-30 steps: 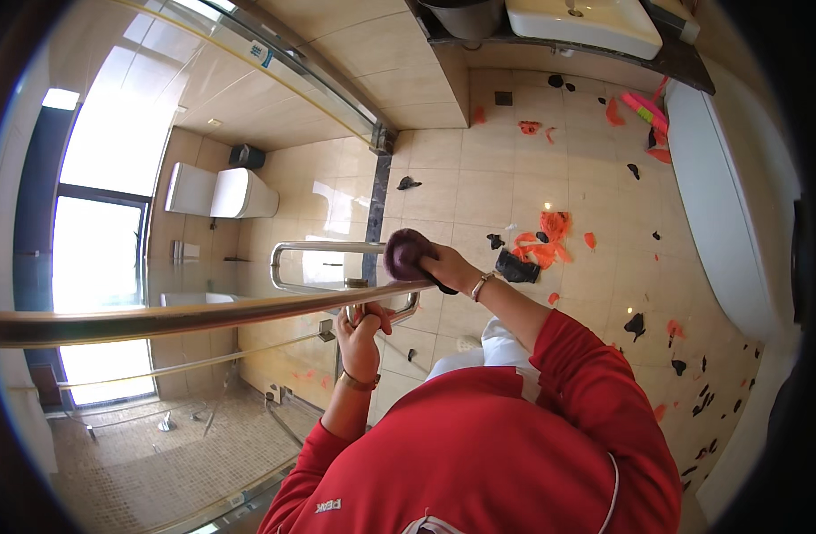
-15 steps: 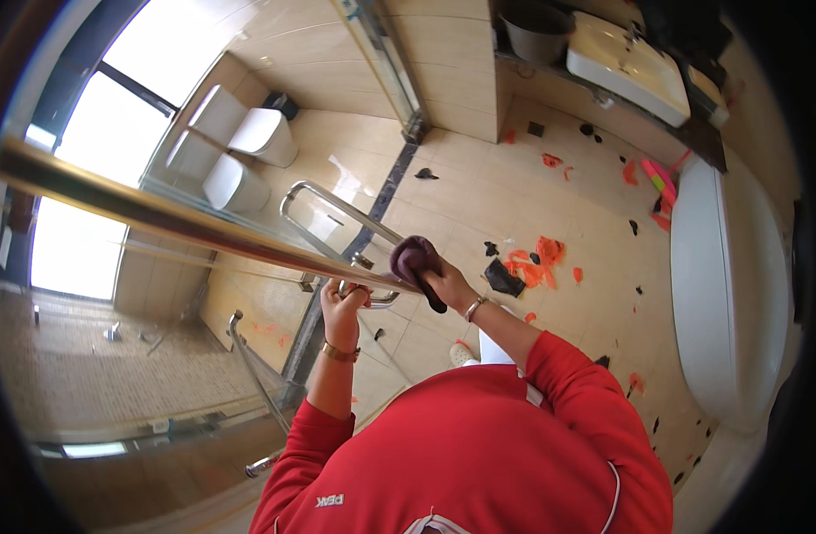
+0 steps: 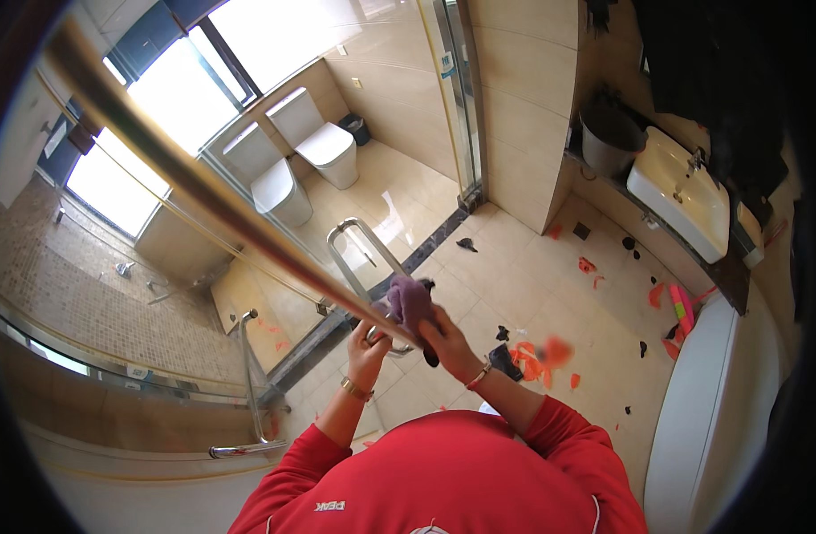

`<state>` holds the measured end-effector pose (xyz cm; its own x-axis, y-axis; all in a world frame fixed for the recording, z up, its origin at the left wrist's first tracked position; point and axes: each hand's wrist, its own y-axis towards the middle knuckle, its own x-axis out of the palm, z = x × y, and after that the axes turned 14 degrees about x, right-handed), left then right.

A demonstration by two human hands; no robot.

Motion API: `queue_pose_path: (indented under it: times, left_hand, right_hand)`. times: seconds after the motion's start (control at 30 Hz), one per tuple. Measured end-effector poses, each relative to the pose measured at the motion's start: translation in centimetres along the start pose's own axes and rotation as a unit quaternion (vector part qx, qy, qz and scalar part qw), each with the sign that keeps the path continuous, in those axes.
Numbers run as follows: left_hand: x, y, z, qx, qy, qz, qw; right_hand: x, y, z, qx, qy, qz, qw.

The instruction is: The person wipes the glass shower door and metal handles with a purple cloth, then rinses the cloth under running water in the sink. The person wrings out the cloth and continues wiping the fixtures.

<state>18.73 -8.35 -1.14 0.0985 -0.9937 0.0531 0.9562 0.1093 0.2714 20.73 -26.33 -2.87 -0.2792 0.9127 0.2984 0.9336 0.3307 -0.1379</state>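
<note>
My right hand (image 3: 448, 343) presses a purple cloth (image 3: 410, 299) against the top edge of a glass shower door (image 3: 203, 191), close to its chrome handle (image 3: 359, 258). My left hand (image 3: 368, 343) grips the lower end of that handle just beside the cloth. Both red sleeves rise from the lower edge. The cloth hides part of the handle and my right fingers.
A toilet (image 3: 323, 142) and its reflection show beyond the glass. A white sink (image 3: 679, 191) with a dark bucket (image 3: 608, 138) stands at the right wall. A white bathtub (image 3: 702, 409) lies lower right. Orange and black scraps (image 3: 537, 356) litter the tiled floor.
The view has tilted, so the door edge now runs steeply from upper left. My right hand with the cloth has slid slightly along the edge; my left hand stays on the handle.
</note>
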Motion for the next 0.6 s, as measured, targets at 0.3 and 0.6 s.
queue_pose_path:
  times: [0.3,0.6]
  left_hand:
    - [4.1,-0.7,1.1,0.051,0.005,0.167,0.985]
    - [7.5,-8.5,-2.3,-0.093,0.099,0.213,0.968]
  right_hand:
    - [-1.8,2.9,-5.9,0.115,0.113,-0.141,0.977]
    - [0.3,7.8,-4.9,-0.089,-0.048,-0.184,0.978]
